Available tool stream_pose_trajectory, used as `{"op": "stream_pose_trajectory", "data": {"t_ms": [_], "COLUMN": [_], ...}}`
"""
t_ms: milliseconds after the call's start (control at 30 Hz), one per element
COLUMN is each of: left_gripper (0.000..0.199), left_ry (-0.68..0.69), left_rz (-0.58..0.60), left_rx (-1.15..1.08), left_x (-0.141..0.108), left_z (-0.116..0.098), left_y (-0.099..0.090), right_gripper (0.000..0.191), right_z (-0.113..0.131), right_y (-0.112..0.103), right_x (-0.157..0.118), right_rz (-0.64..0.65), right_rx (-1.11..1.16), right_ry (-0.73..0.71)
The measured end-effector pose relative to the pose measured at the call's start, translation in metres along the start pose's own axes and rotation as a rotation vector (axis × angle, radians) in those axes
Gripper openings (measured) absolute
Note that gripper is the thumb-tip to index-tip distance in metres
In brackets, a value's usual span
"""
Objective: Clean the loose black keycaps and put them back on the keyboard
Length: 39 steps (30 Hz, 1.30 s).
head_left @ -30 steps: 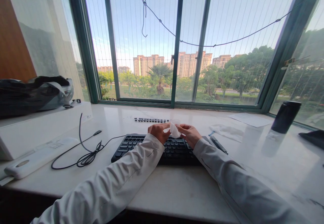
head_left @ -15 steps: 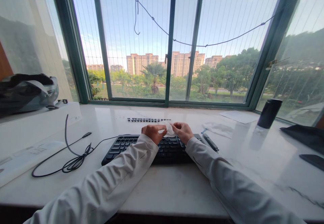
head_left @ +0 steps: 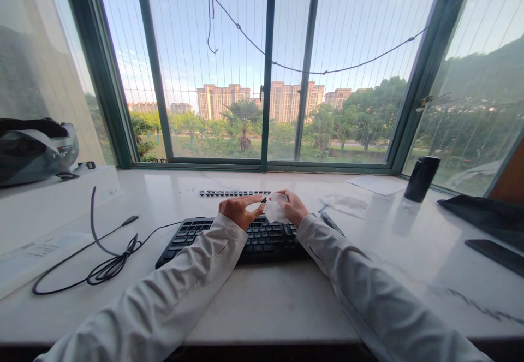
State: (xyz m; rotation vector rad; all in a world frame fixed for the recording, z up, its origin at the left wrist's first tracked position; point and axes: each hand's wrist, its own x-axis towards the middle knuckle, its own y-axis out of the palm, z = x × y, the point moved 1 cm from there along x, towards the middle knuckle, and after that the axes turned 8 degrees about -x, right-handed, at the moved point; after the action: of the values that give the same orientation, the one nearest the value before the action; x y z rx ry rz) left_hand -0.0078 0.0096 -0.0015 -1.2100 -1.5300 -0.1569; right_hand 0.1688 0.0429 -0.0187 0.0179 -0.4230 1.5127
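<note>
Above a black keyboard [head_left: 270, 240] both of my hands are raised close together. My left hand [head_left: 240, 211] pinches a small black keycap [head_left: 264, 200] between thumb and fingertips. A crumpled white tissue [head_left: 275, 209] is held in my right hand [head_left: 293, 208], its edge right beside the keycap. Behind the hands, a row of small black keycaps [head_left: 229, 193] lies on the white marble surface. Some keys of the keyboard are hidden under my hands and sleeves.
A coiled black cable [head_left: 112, 263] lies at the left, near a white box [head_left: 61, 203] bearing a dark helmet-like object [head_left: 39, 152]. To the right are a pen-like tool [head_left: 331, 223], clear plastic [head_left: 346, 206], a black can [head_left: 422, 179], dark cloth [head_left: 483, 217] and a phone-like slab [head_left: 497, 255].
My hands have parted slightly, and the black keycap now shows at my left fingertips. The tissue hangs more from my right hand. The whole view has shifted a little.
</note>
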Motion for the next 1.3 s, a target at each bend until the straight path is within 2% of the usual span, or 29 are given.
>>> {"op": "stream_pose_trajectory", "data": {"t_ms": [167, 267, 367, 500, 600, 800, 1067, 1300], "left_gripper": [0.022, 0.022, 0.024, 0.027, 0.03, 0.029, 0.032, 0.03], "left_ry": [0.139, 0.163, 0.134, 0.06, -0.023, -0.14, -0.301, -0.34], "left_rz": [0.009, 0.015, 0.038, 0.088, 0.086, 0.077, 0.131, 0.176], "left_rx": [-0.039, -0.017, 0.036, 0.078, 0.045, -0.164, -0.591, -0.652], "left_x": [0.001, 0.002, 0.001, 0.001, 0.003, 0.008, 0.012, 0.013], "left_z": [0.008, 0.01, 0.01, 0.009, 0.008, 0.009, 0.017, 0.015], "left_y": [0.003, 0.004, 0.004, 0.004, 0.001, -0.001, 0.012, 0.011], "right_gripper": [0.033, 0.043, 0.045, 0.052, 0.05, 0.047, 0.043, 0.037], "right_z": [0.022, 0.025, 0.024, 0.018, 0.015, 0.014, 0.018, 0.011], "right_y": [0.002, 0.003, 0.002, -0.001, -0.003, -0.003, -0.002, 0.001], "right_x": [-0.014, -0.017, -0.016, -0.014, -0.012, -0.01, -0.012, -0.011], "right_rz": [0.222, 0.264, 0.243, 0.187, 0.143, 0.094, 0.033, -0.009], "right_rx": [-0.01, -0.055, -0.062, -0.049, -0.049, 0.012, -0.104, -0.143], "right_ry": [-0.033, -0.05, -0.101, -0.061, -0.08, -0.116, -0.182, -0.24]}}
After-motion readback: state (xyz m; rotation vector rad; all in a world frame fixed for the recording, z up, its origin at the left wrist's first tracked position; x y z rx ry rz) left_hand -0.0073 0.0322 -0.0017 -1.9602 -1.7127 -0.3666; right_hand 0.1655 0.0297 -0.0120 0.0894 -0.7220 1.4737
